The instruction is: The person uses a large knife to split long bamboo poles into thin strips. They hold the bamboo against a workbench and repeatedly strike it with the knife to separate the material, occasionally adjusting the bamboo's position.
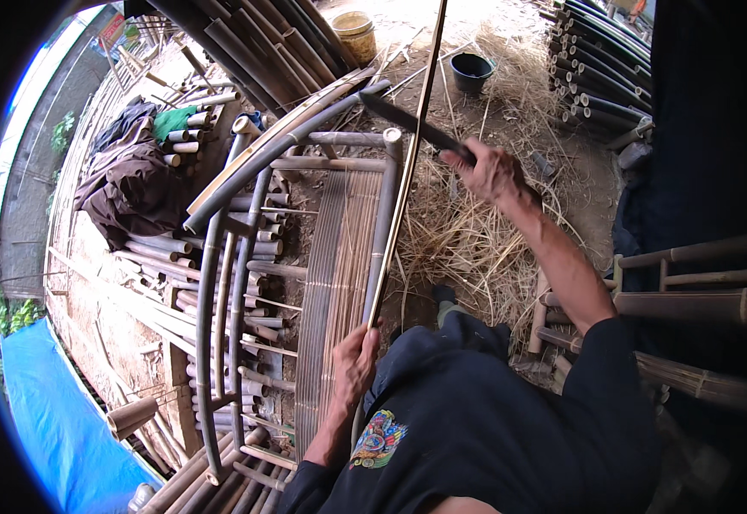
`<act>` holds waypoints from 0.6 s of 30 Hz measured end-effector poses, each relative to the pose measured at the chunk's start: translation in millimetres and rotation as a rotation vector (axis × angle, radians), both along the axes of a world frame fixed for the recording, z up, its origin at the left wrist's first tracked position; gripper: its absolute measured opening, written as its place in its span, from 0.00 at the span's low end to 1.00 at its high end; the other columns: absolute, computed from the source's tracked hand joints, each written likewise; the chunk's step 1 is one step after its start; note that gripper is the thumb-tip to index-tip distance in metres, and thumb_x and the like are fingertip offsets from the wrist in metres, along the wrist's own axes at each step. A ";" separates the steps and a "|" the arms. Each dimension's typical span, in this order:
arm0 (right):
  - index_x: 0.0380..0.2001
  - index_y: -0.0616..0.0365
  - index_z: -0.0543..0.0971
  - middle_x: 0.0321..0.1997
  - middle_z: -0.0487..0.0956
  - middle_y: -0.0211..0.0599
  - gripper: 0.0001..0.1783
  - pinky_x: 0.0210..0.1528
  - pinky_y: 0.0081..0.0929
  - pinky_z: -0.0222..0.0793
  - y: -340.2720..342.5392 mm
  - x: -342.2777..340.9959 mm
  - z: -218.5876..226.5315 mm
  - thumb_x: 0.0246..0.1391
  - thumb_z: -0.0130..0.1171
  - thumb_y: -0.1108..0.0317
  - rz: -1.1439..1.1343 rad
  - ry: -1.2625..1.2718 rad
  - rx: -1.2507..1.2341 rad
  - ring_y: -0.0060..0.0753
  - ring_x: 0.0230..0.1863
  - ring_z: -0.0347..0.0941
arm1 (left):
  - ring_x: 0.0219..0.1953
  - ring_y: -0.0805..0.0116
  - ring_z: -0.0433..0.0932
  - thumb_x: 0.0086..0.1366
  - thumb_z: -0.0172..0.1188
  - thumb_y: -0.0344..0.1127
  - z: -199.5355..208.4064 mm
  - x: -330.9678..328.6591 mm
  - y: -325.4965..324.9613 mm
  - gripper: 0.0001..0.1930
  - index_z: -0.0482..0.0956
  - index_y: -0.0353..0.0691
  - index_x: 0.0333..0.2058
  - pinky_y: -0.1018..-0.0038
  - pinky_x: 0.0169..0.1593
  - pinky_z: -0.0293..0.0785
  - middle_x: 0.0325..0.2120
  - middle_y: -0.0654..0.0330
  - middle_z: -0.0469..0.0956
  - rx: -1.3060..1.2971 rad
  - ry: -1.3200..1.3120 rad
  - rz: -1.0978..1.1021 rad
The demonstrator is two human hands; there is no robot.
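Observation:
A long, thin bamboo strip runs up and away from my left hand, whose fingers are wrapped round its near end. My right hand grips the handle of a machete with a broad dark blade pointing to the left. The blade crosses the strip at its far part; I cannot tell whether they touch. Just left of the strip stands a bamboo bench with a slatted seat. My left hand is beside the seat's near right edge.
Bamboo shavings litter the ground on the right. A black bucket and a yellowish bucket stand farther off. Cut bamboo poles are stacked at the far right and left. A blue tarp lies at lower left.

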State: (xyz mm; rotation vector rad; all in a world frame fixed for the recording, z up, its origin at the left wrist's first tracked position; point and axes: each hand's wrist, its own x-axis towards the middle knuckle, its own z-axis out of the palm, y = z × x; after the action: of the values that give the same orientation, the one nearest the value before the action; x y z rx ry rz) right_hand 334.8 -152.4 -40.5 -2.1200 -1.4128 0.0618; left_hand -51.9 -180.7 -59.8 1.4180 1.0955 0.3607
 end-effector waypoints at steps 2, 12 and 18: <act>0.21 0.47 0.66 0.10 0.60 0.21 0.33 0.08 0.23 0.51 2.9 32.3 9.1 0.55 0.40 0.27 -0.099 -0.048 -0.046 0.15 0.09 0.54 | 0.22 0.82 0.64 0.69 0.54 0.40 -8.0 -26.0 -15.3 0.15 0.80 0.33 0.43 0.80 0.25 0.61 0.17 0.67 0.69 0.038 0.042 0.002; 0.20 0.46 0.69 0.09 0.61 0.22 0.35 0.06 0.20 0.53 -10.3 30.8 8.9 0.57 0.31 0.28 0.279 -0.228 0.150 0.17 0.08 0.55 | 0.19 0.75 0.69 0.68 0.52 0.36 -34.8 -92.3 -21.7 0.14 0.81 0.32 0.30 0.75 0.24 0.65 0.15 0.58 0.71 0.333 0.124 0.002; 0.24 0.48 0.69 0.12 0.57 0.15 0.39 0.09 0.19 0.45 -16.9 152.7 31.2 0.53 0.31 0.22 -0.457 0.105 -0.092 0.13 0.10 0.52 | 0.17 0.80 0.64 0.69 0.52 0.38 -56.8 -122.3 -20.6 0.16 0.81 0.32 0.29 0.78 0.21 0.60 0.12 0.65 0.67 0.266 0.127 -0.053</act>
State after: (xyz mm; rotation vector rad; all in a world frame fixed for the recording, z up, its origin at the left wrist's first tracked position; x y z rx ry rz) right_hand 487.4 -169.3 -9.3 -2.4263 -0.8544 0.0595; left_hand -174.2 -201.3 -116.7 1.7220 1.1405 0.3930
